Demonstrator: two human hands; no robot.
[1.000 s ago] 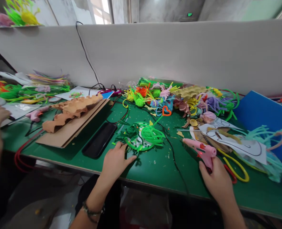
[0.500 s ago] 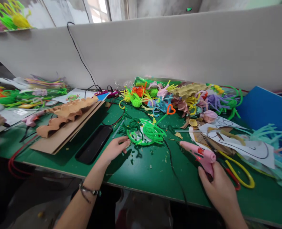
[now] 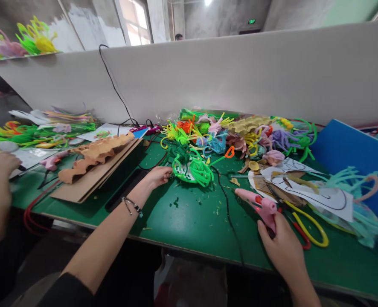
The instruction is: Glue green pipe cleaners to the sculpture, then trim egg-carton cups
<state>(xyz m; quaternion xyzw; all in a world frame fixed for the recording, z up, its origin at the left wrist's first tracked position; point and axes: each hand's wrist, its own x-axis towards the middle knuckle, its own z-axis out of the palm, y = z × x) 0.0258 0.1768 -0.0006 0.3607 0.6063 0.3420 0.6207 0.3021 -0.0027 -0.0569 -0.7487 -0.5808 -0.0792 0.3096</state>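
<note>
Through the head camera I have the round green chenille-stem craft [image 3: 193, 170] at mid-desk, its orange heart-tipped stem leaning right. My left hand [image 3: 159, 175] is at its left edge, fingers curled together; I can't tell whether they pinch the rim, though that placing would suit steadying it. My right hand [image 3: 283, 243] has its fingers clamped round the handle of the pink glue gun [image 3: 259, 205], nozzle angled far and left, probably to keep the hot tip off my fingers and the desk [image 3: 182, 230].

Left hand [image 3: 160, 175] now closed on green craft [image 3: 193, 169], craft shifted back, phone [image 3: 129, 184] part-covered
</note>
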